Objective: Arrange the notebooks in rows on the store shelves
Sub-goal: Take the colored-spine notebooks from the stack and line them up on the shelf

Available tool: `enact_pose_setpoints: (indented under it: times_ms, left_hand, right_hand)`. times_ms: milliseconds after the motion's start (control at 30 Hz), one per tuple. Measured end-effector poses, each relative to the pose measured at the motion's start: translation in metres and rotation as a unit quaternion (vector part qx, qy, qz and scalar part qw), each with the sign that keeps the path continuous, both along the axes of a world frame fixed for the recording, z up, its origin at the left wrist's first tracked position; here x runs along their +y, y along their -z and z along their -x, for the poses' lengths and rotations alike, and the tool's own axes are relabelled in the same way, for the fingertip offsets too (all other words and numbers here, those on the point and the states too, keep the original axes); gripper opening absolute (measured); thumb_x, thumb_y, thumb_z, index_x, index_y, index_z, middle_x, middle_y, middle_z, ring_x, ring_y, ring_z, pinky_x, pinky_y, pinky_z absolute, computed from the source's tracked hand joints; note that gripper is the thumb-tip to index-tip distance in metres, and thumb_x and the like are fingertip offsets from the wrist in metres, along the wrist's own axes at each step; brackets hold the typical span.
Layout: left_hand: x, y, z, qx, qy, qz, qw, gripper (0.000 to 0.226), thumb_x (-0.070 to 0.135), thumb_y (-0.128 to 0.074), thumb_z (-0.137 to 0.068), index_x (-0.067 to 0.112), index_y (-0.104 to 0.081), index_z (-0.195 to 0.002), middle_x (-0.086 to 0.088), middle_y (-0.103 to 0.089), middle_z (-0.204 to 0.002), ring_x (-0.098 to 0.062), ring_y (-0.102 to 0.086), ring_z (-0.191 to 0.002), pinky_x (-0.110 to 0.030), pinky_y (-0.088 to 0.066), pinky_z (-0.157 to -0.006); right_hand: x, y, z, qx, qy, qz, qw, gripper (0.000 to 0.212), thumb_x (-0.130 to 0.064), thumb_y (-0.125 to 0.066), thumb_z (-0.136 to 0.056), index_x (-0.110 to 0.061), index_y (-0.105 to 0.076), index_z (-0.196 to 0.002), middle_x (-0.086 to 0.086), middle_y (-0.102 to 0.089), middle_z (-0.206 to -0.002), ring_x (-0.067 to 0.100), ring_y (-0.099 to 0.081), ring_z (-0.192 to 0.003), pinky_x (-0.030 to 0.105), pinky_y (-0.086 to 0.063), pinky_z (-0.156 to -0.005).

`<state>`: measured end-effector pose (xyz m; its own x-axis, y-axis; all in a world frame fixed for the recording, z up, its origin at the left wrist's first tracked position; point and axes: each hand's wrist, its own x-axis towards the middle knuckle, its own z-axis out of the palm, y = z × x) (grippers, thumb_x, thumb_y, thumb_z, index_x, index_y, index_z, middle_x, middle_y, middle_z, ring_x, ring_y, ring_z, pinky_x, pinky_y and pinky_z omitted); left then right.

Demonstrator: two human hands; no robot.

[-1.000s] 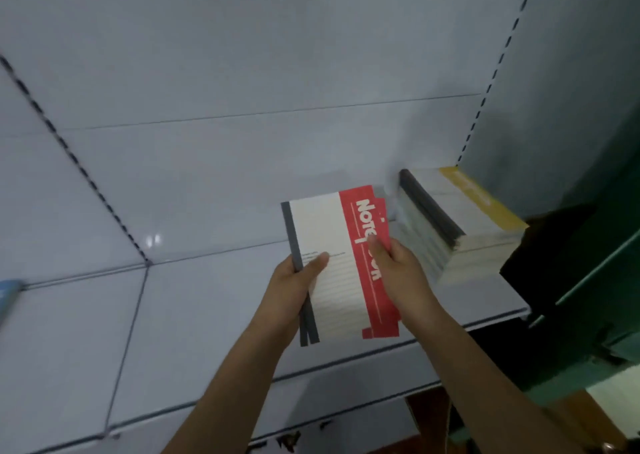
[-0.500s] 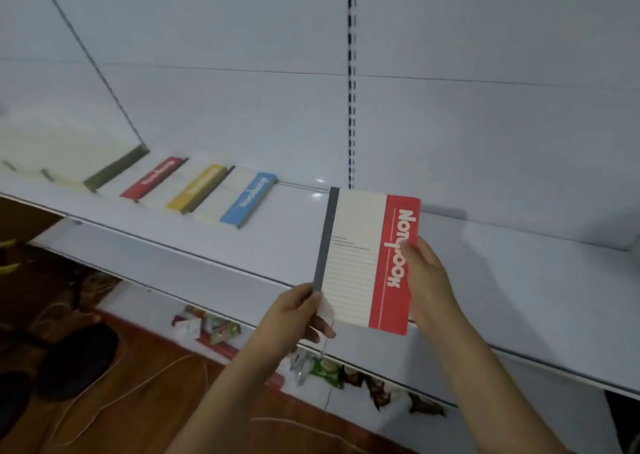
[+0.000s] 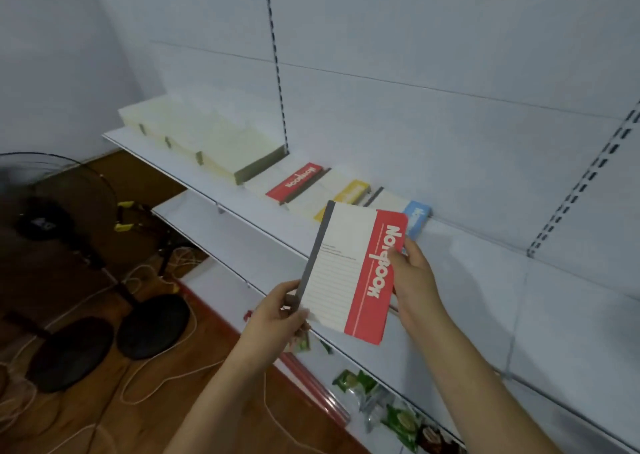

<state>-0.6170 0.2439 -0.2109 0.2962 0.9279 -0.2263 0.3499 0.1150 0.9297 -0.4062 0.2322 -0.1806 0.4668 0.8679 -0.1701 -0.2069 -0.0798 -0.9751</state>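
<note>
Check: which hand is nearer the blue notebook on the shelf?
Right. The right hand grips the held red notebook just below the blue notebook; the left hand holds its lower spine corner, farther off.

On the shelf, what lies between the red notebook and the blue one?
A yellow notebook lies between the red notebook and the blue notebook, in the head view.
</note>
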Motion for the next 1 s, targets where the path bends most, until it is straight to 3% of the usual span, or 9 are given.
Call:
enact_pose_setpoints:
  times_ms: [67, 133, 267, 433, 533, 767, 867, 1000]
  left_hand:
    - [0.034, 0.0, 0.034, 0.047, 0.026, -0.032, 0.998, 0.051, 0.028, -0.071, -0.09, 0.038, -0.046, -0.133, 0.015, -0.065, -0.113, -0.006, -0.068, -0.096, -0.023, -0.061, -0.075]
    - [0.067, -0.002, 0.062, 0.097, 0.053, -0.057, 0.992, 0.06, 0.032, -0.075, -0.086, 0.045, -0.04, -0.133, 0.023, -0.059, -0.115, -0.001, -0.065, -0.095, -0.014, -0.057, -0.069]
    - [0.127, 0.0, 0.096, 0.173, 0.077, -0.098, 0.977, 0.07, 0.035, -0.077, -0.083, 0.042, -0.037, -0.14, 0.024, -0.05, -0.126, -0.003, -0.056, -0.103, -0.021, -0.054, -0.086]
    - [0.198, 0.004, 0.113, 0.228, 0.09, -0.143, 0.959, 0.07, 0.033, -0.077, -0.084, 0.035, -0.039, -0.142, 0.011, -0.053, -0.138, -0.004, -0.054, -0.108, -0.015, -0.05, -0.081]
    - [0.243, 0.003, 0.111, 0.251, 0.103, -0.181, 0.945, 0.068, 0.033, -0.074, -0.085, 0.031, -0.039, -0.144, 0.01, -0.054, -0.132, -0.002, -0.051, -0.104, -0.009, -0.045, -0.076]
    - [0.357, -0.002, 0.083, 0.277, 0.101, -0.253, 0.921, 0.075, 0.031, -0.068, -0.091, 0.028, -0.026, -0.153, 0.003, -0.053, -0.131, -0.008, -0.056, -0.103, -0.024, -0.05, -0.094]
    - [0.397, 0.001, 0.073, 0.319, 0.125, -0.265, 0.902, 0.075, 0.032, -0.063, -0.095, 0.026, -0.02, -0.155, 0.0, -0.041, -0.15, -0.016, -0.048, -0.128, -0.028, -0.041, -0.106]
    - [0.428, 0.01, 0.063, 0.399, 0.219, -0.207, 0.866, 0.09, 0.041, -0.066, -0.091, 0.022, -0.009, -0.158, -0.001, -0.017, -0.164, -0.02, -0.026, -0.146, -0.034, -0.03, -0.118]
  right_hand:
    - [0.036, 0.003, 0.03, -0.008, -0.009, 0.003, 1.0, 0.02, -0.023, -0.047, -0.103, -0.03, -0.065, -0.112, 0.002, -0.075, -0.092, 0.013, -0.071, -0.074, 0.028, -0.055, -0.062]
    - [0.069, 0.006, 0.054, -0.015, -0.025, 0.01, 1.0, 0.019, -0.029, -0.048, -0.103, -0.031, -0.065, -0.11, 0.001, -0.075, -0.089, 0.014, -0.071, -0.075, 0.032, -0.056, -0.071]
    - [0.12, 0.01, 0.082, -0.032, -0.068, 0.031, 0.997, 0.021, -0.033, -0.046, -0.103, -0.026, -0.065, -0.113, 0.004, -0.075, -0.092, 0.018, -0.073, -0.083, 0.037, -0.055, -0.085]
    - [0.177, 0.01, 0.084, -0.072, -0.092, 0.064, 0.991, 0.016, -0.024, -0.057, -0.099, -0.017, -0.066, -0.11, 0.005, -0.076, -0.092, 0.018, -0.074, -0.083, 0.028, -0.058, -0.071]
    - [0.218, 0.011, 0.078, -0.105, -0.089, 0.064, 0.988, 0.012, -0.022, -0.059, -0.098, -0.017, -0.066, -0.106, 0.003, -0.076, -0.094, 0.016, -0.074, -0.084, 0.029, -0.06, -0.073]
    - [0.324, 0.021, 0.051, -0.171, -0.069, 0.062, 0.981, 0.019, -0.017, -0.057, -0.096, -0.022, -0.063, -0.114, -0.001, -0.074, -0.102, 0.014, -0.071, -0.093, 0.037, -0.058, -0.083]
    - [0.364, 0.027, 0.047, -0.202, -0.096, 0.12, 0.967, 0.028, -0.021, -0.052, -0.098, -0.024, -0.057, -0.125, -0.003, -0.069, -0.114, 0.015, -0.065, -0.104, 0.04, -0.053, -0.093]
    - [0.394, 0.034, 0.052, -0.131, -0.117, 0.201, 0.964, 0.02, -0.011, -0.047, -0.095, -0.013, -0.059, -0.111, 0.011, -0.069, -0.105, 0.024, -0.067, -0.094, 0.038, -0.052, -0.088]
